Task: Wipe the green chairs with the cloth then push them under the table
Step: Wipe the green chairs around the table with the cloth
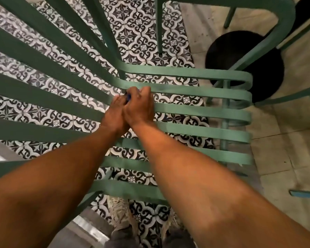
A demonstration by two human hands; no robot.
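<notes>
Wiping is in hand: both hands' fingers, left hand and right hand, clamp a cloth on the green chair slat; next, other slats.

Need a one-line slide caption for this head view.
Both hands, left hand and right hand, pressed together on a green chair slat, above patterned tiles.

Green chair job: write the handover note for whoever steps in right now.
Left hand: curled, pressed against the right, at the seat slats near the bend into the backrest.
Right hand: curled beside it; a dark blue scrap, probably the cloth, shows between the two grips.
Green chair: pulled out over the patterned tiles, seat toward the round black table base.
Done: wiping seems under way; how much is clean cannot be told.
Left: finish this chair, wipe the others, push them under the table.
</notes>
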